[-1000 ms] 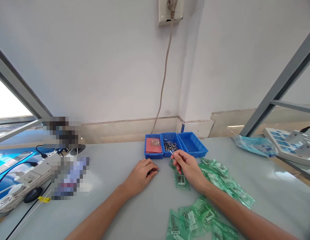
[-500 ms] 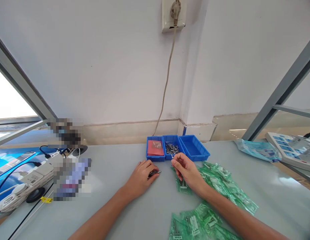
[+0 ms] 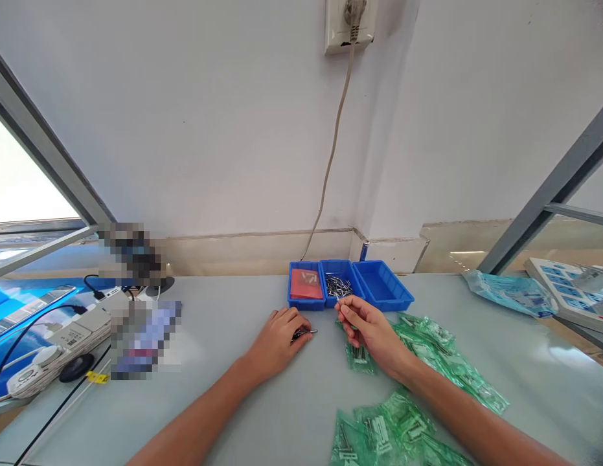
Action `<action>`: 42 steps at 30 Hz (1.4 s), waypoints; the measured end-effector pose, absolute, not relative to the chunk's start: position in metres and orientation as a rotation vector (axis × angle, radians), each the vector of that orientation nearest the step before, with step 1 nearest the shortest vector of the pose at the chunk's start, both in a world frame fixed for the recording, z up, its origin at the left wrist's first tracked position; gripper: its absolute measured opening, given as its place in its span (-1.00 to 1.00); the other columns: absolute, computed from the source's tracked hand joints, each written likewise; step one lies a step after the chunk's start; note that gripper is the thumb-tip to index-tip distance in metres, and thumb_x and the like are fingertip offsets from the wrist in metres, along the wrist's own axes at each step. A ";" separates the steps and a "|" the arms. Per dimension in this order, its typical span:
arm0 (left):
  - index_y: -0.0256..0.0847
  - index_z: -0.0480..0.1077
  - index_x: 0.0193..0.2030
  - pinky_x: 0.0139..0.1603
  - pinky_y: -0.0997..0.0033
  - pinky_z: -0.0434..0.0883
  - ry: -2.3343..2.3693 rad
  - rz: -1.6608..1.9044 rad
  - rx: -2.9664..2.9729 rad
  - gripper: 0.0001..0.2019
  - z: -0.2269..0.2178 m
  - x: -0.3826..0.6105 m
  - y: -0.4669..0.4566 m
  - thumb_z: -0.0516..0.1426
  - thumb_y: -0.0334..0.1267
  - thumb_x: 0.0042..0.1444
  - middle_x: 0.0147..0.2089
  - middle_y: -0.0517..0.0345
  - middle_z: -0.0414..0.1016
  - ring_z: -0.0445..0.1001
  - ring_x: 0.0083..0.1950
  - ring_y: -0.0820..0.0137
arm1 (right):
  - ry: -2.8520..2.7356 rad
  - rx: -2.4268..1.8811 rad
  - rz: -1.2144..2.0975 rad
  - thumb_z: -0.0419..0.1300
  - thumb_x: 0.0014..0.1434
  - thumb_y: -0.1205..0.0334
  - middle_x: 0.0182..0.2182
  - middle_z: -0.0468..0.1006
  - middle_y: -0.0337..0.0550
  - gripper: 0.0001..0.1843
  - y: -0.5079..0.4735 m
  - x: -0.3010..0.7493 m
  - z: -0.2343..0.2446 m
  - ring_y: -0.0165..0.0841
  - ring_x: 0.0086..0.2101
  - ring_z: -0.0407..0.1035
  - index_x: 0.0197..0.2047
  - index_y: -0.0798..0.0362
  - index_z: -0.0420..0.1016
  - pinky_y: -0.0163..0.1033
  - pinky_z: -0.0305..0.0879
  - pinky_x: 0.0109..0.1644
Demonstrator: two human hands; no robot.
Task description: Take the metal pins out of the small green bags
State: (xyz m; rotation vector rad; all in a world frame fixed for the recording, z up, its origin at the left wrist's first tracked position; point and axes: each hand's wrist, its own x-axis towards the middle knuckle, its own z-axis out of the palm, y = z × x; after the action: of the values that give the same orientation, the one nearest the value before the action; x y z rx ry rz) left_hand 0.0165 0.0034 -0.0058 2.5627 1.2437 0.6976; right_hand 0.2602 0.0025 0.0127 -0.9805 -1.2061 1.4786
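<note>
Hardware (image 3: 305, 332) stays in the curled left hand (image 3: 280, 336) on the worktop (image 3: 262, 421); the right hand (image 3: 365, 325), pinching a small piece (image 3: 337, 299) by the middle tray (image 3: 337, 266), has barely shifted — seemingly a pause in handling.

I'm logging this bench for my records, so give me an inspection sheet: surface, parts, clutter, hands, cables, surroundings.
Surface: grey table, glare at right.
Parts: metal pieces in the middle blue bin; red packet in the left bin; right bin alongside; green bags on the table.
Clutter: light-blue packet at right; pixelated purple item at left.
Left hand: on the table, small metal pieces in its fingers.
Right hand: fingers pinched near the middle bin, seemingly on a small piece.
Cables: cord hanging from wall socket.
Surroundings: pale wall; metal frame both sides.
</note>
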 end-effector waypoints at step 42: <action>-0.15 0.45 -0.10 0.03 0.22 0.38 1.081 0.704 2.583 -0.81 -0.002 0.021 0.002 0.06 -0.19 0.49 -0.09 0.08 0.51 0.43 -0.06 0.26 | -2.387 -1.126 0.351 0.17 0.43 0.19 -0.17 0.55 -0.13 -0.92 0.001 0.259 -0.006 -0.18 -0.15 0.36 -0.13 -0.04 0.46 -0.07 0.20 -0.04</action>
State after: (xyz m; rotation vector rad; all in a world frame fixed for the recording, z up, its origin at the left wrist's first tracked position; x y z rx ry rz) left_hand 0.0208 0.0019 -0.0023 2.5831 1.0813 0.7038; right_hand 0.2593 0.0012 -0.0061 -1.1260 -2.3869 0.3513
